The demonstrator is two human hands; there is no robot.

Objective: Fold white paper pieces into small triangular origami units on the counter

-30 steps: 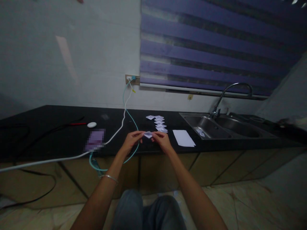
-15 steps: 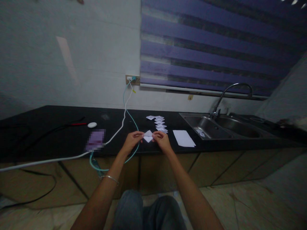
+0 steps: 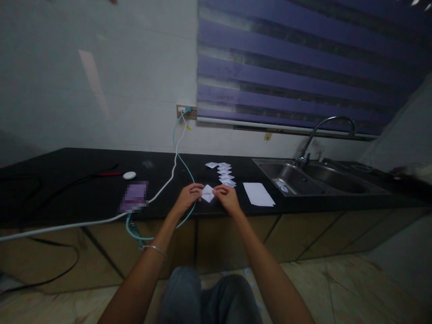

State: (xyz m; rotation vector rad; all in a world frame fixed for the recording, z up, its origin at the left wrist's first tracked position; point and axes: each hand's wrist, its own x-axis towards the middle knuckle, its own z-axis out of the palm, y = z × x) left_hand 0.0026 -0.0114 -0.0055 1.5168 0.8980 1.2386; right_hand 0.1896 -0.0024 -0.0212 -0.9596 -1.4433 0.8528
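Observation:
A small white folded paper (image 3: 208, 194), diamond-shaped with creases, is held near the counter's front edge. My left hand (image 3: 187, 197) pinches its left corner between thumb and fingers. On the opposite corner, my right hand (image 3: 228, 198) is closed in a similar pinch. Just beyond the hands, several folded paper pieces (image 3: 224, 172) lie in an overlapping column, with one more folded piece (image 3: 212, 165) at its top left. To the right of my right hand rests a stack of white paper sheets (image 3: 259, 194).
A steel double sink (image 3: 270, 171) with a curved faucet (image 3: 312, 132) is set into the black counter (image 3: 162, 173) at right. White and teal cables run from the wall socket (image 3: 186, 111) past my left hand. A white oval object (image 3: 129, 175) and a blurred-out purple item (image 3: 135, 196) lie left.
The folded paper has tilted and turned slightly between my fingers and sits a little lower. Both hands keep their grip; the other papers have not moved.

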